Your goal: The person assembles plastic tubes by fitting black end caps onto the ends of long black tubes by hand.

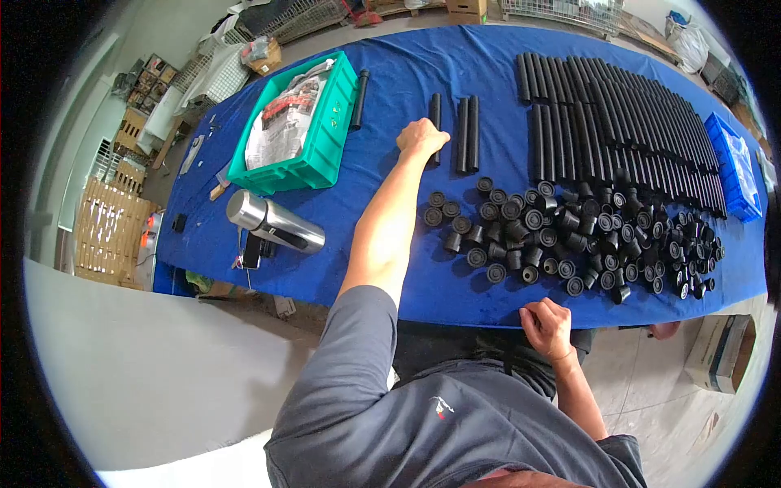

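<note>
Left hand [423, 138] grips a slim black plastic tube [437, 107] left of two matching tubes [469, 134]; holding mid-length should keep it level. Right hand [549, 327] curls closed at the near edge of the blue-covered table [399, 69].

The big blue tablecloth [480, 49] is cloth, dull, with soft wrinkles. The black tubes [463, 134] look like smooth plastic with a little shine. The black caps [533, 220] look like plastic too, with round ridges on them. The green bin [322, 130] is hard, smooth plastic, and the sheets inside [268, 138] look like crinkly paper. The bottle [285, 225] is shiny, smooth metal. The blue crate [735, 167] is plastic. The dark shirt [472, 423] is matt cloth. The open box [720, 354] looks like dull cardboard.
</note>
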Demonstrator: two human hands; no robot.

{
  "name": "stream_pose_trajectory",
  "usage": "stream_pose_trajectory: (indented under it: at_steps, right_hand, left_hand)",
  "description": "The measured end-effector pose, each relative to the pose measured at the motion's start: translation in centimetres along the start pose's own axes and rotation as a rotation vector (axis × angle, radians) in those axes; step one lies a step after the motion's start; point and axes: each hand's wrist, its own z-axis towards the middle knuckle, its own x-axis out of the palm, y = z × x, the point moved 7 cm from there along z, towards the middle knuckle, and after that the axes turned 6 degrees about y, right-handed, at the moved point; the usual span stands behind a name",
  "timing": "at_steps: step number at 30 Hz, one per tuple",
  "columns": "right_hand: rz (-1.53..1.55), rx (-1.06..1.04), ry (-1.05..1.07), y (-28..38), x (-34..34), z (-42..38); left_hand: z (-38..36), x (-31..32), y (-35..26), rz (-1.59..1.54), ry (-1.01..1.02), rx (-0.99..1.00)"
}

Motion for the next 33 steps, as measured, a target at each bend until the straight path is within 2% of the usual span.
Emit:
stream_pose_trajectory:
  at_steps: [2, 3, 4, 6, 8, 10, 12, 16, 19, 21, 25, 28, 29, 32, 33]
  right_hand:
    - [-0.009, -0.004, 0.003, 0.1, -0.2, 0.1]
    - [-0.017, -0.007, 0.007, 0.1, -0.3, 0.2]
    - [-0.023, -0.004, 0.013, 0.2, -0.3, 0.1]
    - [-0.032, -0.022, 0.006, 0.3, -0.3, 0.0]
    - [-0.018, -0.038, 0.030, 0.4, -0.4, 0.1]
    - [0.019, -0.030, 0.046, 0.2, -0.4, -0.1]
    - [0.068, -0.011, 0.047, 0.2, -0.7, -0.1]
    - [0.161, 0.033, 0.078, 2.0, -0.9, -0.1]
    - [0.325, 0.035, 0.167, 5.5, -0.5, 0.8]
    - [0.437, 0.032, 0.274, 6.5, 1.0, 0.2]
    - [0.445, -0.036, 0.298, 7.0, 2.7, 0.0]
    - [0.449, 0.042, 0.304, 6.9, 3.0, 0.6]
    - [0.470, 0.076, 0.327, 6.8, 3.1, 0.7]
    - [0.439, 0.101, 0.261, 7.0, 3.0, 1.6]
    - [0.386, 0.062, 0.237, 7.2, 3.1, 1.7]
  left_hand:
    - [1.1, 0.2, 1.9, -0.104, -0.048, -0.054]
    - [2.8, 1.0, 3.9, -0.302, -0.020, -0.052]
    - [1.7, 0.7, 4.4, -0.642, 0.031, 0.025]
    - [-1.2, -0.8, 4.9, -1.087, 0.053, 0.158]
    - [-6.5, -1.8, 4.2, -1.485, 0.265, 0.235]
    - [-13.5, -2.5, 3.6, -1.525, 0.247, 0.345]
    - [-19.8, -1.5, 2.7, -1.544, 0.378, 0.458]
    - [-29.1, 5.3, 4.1, -1.720, 0.514, 0.325]
    - [-34.5, 8.3, 3.5, -1.694, 0.495, 0.253]
    - [-36.3, 9.7, 3.7, -1.695, 0.559, 0.178]
    - [-37.1, 11.6, 4.5, -1.896, 0.619, 0.049]
    - [-38.1, 12.5, 4.9, -2.142, 0.675, -0.150]
    - [-38.1, 13.2, 5.7, -2.182, 0.701, -0.171]
    - [-38.4, 12.3, 5.4, -2.138, 0.582, -0.157]
    - [-38.4, 12.3, 5.3, -2.130, 0.620, -0.138]
